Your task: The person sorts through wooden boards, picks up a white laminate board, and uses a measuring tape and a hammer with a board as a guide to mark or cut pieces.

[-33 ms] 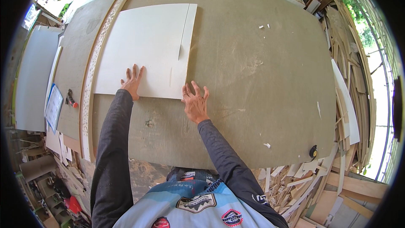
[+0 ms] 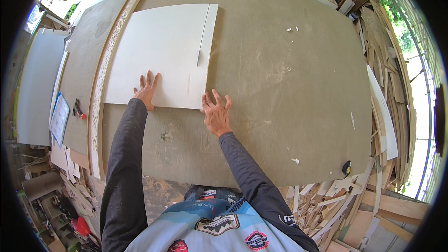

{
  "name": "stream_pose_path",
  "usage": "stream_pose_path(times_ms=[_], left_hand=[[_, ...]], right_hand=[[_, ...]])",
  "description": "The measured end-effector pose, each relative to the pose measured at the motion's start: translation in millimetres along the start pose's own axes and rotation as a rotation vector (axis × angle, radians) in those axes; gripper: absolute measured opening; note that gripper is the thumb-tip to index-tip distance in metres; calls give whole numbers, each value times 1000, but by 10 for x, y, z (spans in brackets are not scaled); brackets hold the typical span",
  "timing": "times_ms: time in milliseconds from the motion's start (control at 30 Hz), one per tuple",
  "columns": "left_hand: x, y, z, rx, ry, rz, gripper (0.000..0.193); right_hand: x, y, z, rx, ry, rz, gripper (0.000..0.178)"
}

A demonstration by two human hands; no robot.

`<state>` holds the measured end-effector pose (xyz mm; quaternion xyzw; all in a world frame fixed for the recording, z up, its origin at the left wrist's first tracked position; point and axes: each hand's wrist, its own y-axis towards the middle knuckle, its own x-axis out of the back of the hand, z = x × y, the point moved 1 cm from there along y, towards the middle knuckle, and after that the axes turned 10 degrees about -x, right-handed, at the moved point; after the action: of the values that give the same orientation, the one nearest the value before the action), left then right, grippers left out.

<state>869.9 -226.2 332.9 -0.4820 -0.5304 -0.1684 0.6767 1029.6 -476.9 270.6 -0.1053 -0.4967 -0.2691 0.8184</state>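
A white rectangular panel (image 2: 158,51) lies flat on the large brown tabletop (image 2: 289,93). A thin slit or line runs down near its right side, from the far edge partway toward me. My left hand (image 2: 146,94) rests on the panel's near edge, palm down with fingers spread. At the near right corner, my right hand (image 2: 216,115) touches the panel's side edge; its fingers are apart and slightly bent, and it grips nothing. Along the panel's left side runs a long, narrow wooden strip (image 2: 95,112) with a speckled face, which the panel meets or nearly meets.
Red-handled pliers (image 2: 79,109) and a clipboard (image 2: 59,119) lie at the table's left. A black tape measure (image 2: 346,168) sits near the right front corner. Small white scraps (image 2: 295,161) dot the tabletop. Wood offcuts (image 2: 322,200) are piled beyond the right and front edges.
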Motion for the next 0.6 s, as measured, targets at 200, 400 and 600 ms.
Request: stream_pose_path(times_ms=[200, 400, 600], left_hand=[[82, 102, 11, 9, -5, -10, 137], [135, 211, 21, 14, 4, -16, 135], [247, 389, 22, 30, 5, 13, 135]], right_hand=[[-44, 128, -53, 8, -49, -51, 49], [-10, 257, -82, 0, -40, -38, 49], [-49, 437, -162, 3, -47, -61, 48]])
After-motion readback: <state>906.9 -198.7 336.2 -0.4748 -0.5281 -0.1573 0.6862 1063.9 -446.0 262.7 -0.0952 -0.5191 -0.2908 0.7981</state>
